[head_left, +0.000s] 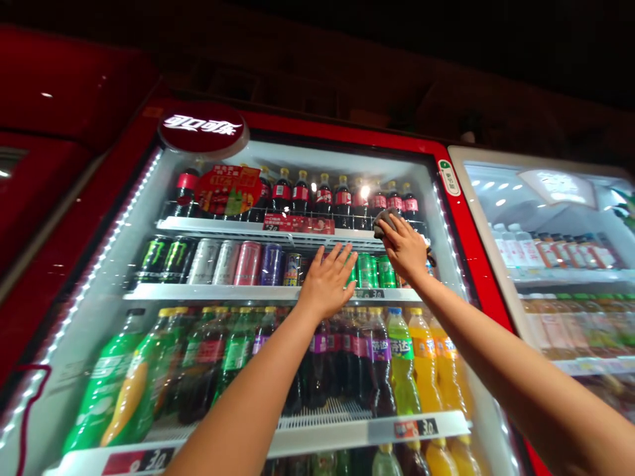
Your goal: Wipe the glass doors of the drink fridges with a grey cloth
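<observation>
A red-framed drinks fridge with a glass door [292, 261] stands before me. My left hand [325, 281] lies flat against the glass, fingers spread, in front of the row of cans. Higher and to the right, my right hand [405, 250] presses a dark grey cloth [384, 223] to the door, near the top shelf's edge. Part of the cloth is hidden under the fingers. Behind the glass are cola bottles [324, 195] on the top shelf, cans [248, 263] below them, and larger soda bottles [380, 357] lower down.
A round red sign [203, 129] sits at the fridge's upper left. To the right stands a second fridge with a pale frame [489, 264], holding more bottles. A dark red cord or handle [30, 410] shows at lower left. Above, the background is dark.
</observation>
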The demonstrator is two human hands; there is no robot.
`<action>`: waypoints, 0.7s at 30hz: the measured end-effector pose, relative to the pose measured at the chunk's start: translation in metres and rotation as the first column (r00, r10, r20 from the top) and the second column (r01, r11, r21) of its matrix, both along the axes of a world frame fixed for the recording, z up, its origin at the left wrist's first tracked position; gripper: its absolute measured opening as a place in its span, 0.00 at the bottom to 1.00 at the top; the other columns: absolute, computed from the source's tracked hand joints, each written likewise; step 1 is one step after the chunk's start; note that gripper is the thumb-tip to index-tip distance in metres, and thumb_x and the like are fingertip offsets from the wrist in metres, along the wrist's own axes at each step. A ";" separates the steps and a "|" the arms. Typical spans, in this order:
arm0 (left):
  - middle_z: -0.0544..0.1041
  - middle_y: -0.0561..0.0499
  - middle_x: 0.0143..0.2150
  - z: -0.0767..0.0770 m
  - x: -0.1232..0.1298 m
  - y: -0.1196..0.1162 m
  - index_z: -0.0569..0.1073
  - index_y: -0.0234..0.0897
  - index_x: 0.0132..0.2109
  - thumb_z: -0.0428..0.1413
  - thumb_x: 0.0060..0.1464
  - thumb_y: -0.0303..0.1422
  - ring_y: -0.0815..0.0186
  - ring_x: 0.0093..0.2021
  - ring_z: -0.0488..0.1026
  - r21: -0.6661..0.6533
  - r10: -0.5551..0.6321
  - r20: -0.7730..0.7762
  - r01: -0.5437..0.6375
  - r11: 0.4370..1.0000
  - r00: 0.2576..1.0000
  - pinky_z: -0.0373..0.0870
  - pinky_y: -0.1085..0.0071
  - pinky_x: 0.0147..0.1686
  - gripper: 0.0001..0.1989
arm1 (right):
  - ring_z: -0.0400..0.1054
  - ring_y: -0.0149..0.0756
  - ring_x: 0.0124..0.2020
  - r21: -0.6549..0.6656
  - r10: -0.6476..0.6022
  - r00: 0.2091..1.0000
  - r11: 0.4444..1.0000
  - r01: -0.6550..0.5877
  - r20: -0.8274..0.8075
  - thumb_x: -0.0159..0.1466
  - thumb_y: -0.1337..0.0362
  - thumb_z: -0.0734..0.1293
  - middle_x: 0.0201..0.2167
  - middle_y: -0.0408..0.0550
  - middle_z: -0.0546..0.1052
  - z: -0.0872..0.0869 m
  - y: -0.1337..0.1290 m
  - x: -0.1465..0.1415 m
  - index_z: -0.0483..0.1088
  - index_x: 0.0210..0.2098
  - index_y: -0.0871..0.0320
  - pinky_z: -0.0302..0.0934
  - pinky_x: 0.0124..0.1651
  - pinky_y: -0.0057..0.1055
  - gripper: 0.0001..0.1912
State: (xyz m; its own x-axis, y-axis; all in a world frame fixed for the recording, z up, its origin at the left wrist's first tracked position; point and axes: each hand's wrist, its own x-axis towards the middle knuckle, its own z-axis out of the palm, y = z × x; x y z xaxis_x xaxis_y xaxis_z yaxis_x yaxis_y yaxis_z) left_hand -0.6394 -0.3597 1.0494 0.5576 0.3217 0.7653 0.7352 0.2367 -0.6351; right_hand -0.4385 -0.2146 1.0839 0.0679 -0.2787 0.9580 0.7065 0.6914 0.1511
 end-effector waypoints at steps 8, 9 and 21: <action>0.53 0.54 0.77 0.011 -0.032 -0.040 0.52 0.49 0.74 0.47 0.69 0.40 0.62 0.77 0.48 -0.174 0.015 -0.165 -0.044 0.984 0.986 0.42 0.54 0.75 0.30 | 0.59 0.46 0.70 0.084 -0.066 0.957 0.996 0.044 0.283 0.73 0.60 0.60 0.70 0.40 0.66 -0.032 -0.015 0.001 0.65 0.67 0.40 0.62 0.62 0.47 0.24; 0.53 0.54 0.77 0.011 -0.042 -0.049 0.52 0.50 0.74 0.48 0.69 0.41 0.62 0.77 0.47 -0.168 0.014 -0.163 -0.042 0.985 0.986 0.42 0.53 0.75 0.30 | 0.61 0.47 0.69 0.079 -0.069 0.961 0.996 0.050 0.266 0.72 0.60 0.60 0.69 0.41 0.67 -0.034 -0.012 0.005 0.65 0.67 0.40 0.62 0.61 0.48 0.24; 0.54 0.50 0.77 -0.003 -0.110 -0.088 0.49 0.48 0.74 0.47 0.70 0.44 0.60 0.77 0.45 -0.042 0.055 -0.124 -0.060 0.997 0.991 0.38 0.51 0.75 0.31 | 0.59 0.48 0.69 0.097 -0.024 0.960 0.995 -0.003 0.279 0.70 0.61 0.61 0.69 0.42 0.68 -0.025 -0.033 -0.029 0.67 0.65 0.41 0.61 0.61 0.48 0.25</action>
